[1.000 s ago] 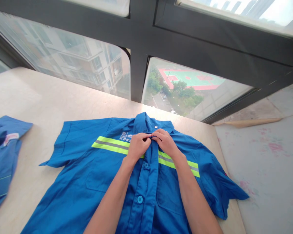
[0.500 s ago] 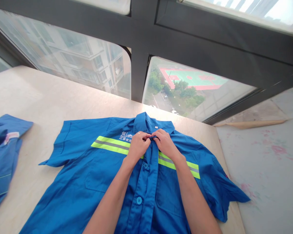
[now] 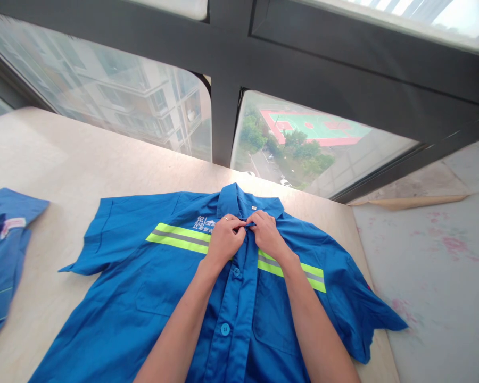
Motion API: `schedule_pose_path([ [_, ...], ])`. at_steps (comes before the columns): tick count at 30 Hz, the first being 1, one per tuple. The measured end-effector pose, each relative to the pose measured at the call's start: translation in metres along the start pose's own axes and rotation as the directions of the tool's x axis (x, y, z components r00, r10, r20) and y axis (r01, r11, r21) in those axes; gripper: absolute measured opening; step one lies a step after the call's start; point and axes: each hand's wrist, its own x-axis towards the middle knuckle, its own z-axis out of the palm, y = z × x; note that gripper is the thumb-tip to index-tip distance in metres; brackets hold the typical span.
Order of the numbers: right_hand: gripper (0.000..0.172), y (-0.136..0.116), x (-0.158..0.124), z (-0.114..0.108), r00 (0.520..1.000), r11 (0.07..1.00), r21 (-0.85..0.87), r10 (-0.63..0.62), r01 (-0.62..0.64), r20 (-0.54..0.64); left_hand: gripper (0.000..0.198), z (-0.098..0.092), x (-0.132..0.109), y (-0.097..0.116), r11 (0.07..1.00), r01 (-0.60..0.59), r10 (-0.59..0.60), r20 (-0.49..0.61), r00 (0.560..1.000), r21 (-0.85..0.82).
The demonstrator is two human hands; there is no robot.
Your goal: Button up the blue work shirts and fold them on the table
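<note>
A blue short-sleeved work shirt lies spread out, front up, its collar towards the window. Yellow-green bands with a grey stripe cross the chest, and white lettering sits above the left one. Just below the collar, my left hand pinches the edge of the front placket. My right hand grips the same fold from the other side, the fingertips of both nearly meeting. Whatever is between the fingertips besides cloth is hidden. Further down the placket a pale blue button and a smaller, darker button show.
The shirt rests on a pale stone-like sill. Another blue garment lies at the left edge. Dark window frames rise behind the sill. A flower-patterned wall borders it on the right.
Both hands keep their pinch on the placket below the collar, with only slight finger movement. The whole view has shifted a little.
</note>
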Motion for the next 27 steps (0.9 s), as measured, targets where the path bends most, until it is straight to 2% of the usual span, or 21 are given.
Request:
schedule_pose_path([
  [9,0.021,-0.006,0.003,0.005,0.982,0.997,0.068,-0.005,0.018,-0.191,0.017,-0.004,0.004,-0.004,0.999,0.045,-0.046,0.071,0.996,0.014],
  [13,0.020,-0.004,0.003,0.005,0.969,0.991,0.127,-0.008,0.041,-0.248,0.015,-0.003,0.003,-0.004,0.998,0.058,-0.058,0.039,0.998,0.007],
  [17,0.024,-0.003,0.002,-0.001,0.969,0.970,0.234,-0.010,0.070,-0.246,0.025,-0.001,0.001,-0.005,0.999,-0.022,0.022,-0.019,1.000,0.024],
  [21,0.019,-0.003,0.001,-0.009,0.955,0.958,0.276,0.009,0.076,-0.296,0.022,-0.001,0.001,-0.006,0.982,-0.118,0.123,-0.025,0.992,0.148],
  [23,0.018,-0.003,0.001,-0.009,0.960,0.970,0.231,-0.009,0.076,-0.280,0.017,-0.001,0.001,-0.007,0.969,-0.117,0.127,-0.032,0.991,0.217],
  [27,0.015,0.000,0.002,-0.004,0.985,0.993,0.064,-0.085,0.096,-0.151,0.014,-0.001,0.001,-0.008,0.954,-0.075,0.096,-0.061,0.993,0.291],
])
